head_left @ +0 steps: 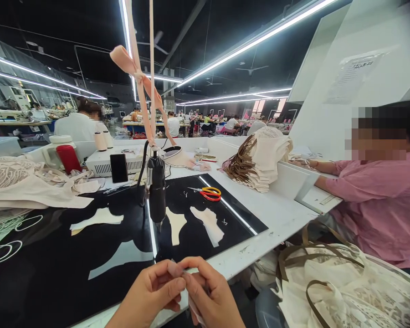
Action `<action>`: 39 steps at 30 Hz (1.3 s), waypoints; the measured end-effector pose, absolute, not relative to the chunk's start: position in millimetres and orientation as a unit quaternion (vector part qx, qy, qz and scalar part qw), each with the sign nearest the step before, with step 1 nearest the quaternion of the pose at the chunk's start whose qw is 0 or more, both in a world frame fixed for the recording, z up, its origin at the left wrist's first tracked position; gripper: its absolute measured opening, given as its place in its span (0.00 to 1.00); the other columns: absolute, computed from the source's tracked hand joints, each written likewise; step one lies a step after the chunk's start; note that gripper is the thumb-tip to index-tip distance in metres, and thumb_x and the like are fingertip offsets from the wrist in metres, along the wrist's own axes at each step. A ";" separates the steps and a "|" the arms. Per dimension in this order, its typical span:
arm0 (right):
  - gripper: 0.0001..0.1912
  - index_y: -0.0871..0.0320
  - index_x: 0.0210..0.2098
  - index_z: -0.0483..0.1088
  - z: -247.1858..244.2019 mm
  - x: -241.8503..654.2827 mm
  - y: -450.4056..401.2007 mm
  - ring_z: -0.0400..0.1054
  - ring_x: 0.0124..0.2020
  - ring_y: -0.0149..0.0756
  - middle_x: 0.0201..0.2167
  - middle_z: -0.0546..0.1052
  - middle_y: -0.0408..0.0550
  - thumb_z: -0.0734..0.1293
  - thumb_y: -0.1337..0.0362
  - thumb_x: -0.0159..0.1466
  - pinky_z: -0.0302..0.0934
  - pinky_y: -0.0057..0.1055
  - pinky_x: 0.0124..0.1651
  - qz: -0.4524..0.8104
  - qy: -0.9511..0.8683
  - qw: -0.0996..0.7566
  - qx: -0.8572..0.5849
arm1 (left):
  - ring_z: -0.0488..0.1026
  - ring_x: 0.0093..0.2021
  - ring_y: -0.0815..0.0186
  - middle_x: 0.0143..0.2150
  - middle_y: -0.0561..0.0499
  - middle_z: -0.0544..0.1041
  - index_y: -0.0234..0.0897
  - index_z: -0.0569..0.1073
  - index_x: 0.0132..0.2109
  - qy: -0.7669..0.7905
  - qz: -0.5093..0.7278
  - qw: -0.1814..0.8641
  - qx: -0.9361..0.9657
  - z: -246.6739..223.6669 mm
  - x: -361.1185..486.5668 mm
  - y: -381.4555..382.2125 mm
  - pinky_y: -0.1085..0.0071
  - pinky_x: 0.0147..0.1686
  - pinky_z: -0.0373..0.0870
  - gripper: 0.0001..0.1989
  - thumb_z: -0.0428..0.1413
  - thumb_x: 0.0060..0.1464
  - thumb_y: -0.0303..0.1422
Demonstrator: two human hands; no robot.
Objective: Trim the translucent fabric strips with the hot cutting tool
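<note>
Just in front of the black work mat [54,264], my left hand [150,294] and my right hand [213,296] meet, fingertips pinched together. Between them is a thin, pale strip of fabric [195,312], which hangs down beside my right palm; most of it is hidden by the fingers. Beyond my hands, a black handheld electric tool [157,187] hangs nose-down from pink cloth bands [141,98]. Cut pieces lie on the mat: a cream one [175,225], a whitish one [210,225], another cream one [97,218] and a translucent one [123,257].
Yellow-and-red scissors [210,193] rest on the mat. A phone [119,168] leans against a white box [100,161]. Garments are piled at left [30,182], back right [263,157] and lower right [345,282]. A person in pink [379,200] sits at right.
</note>
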State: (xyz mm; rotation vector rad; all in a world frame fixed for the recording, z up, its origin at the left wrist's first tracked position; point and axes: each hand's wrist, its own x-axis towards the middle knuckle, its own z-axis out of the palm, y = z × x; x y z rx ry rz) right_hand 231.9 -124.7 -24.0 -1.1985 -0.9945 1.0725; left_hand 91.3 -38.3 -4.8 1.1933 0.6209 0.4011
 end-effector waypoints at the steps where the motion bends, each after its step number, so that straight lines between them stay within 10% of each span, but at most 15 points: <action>1: 0.32 0.57 0.48 0.73 -22.7 231.7 -125.7 0.51 0.13 0.24 0.13 0.62 0.32 0.66 0.34 0.65 0.51 0.22 0.19 0.460 -0.419 0.590 -0.515 | 0.67 0.30 0.71 0.28 0.56 0.69 0.37 0.72 0.33 0.294 0.184 0.770 0.536 -3.8 90.4 -38.5 0.73 0.36 0.69 0.29 0.73 0.43 0.56; 16: 0.25 0.57 0.36 0.79 -17.8 256.0 -145.0 0.68 0.22 0.31 0.27 0.78 0.47 0.77 0.40 0.57 0.63 0.26 0.21 0.433 -0.327 0.598 -0.589 | 0.63 0.27 0.70 0.25 0.56 0.68 0.38 0.70 0.28 0.349 0.237 0.733 0.533 19.2 71.5 -27.8 0.72 0.32 0.67 0.24 0.71 0.45 0.50; 39: 0.33 0.56 0.24 0.60 -19.9 249.0 -145.7 0.39 0.16 0.16 0.16 0.58 0.30 0.81 0.41 0.53 0.40 0.20 0.18 0.635 -0.205 0.582 -0.465 | 0.55 0.23 0.76 0.23 0.58 0.65 0.37 0.67 0.28 0.373 0.250 0.765 0.462 11.8 49.3 -22.4 0.80 0.22 0.60 0.31 0.69 0.46 0.58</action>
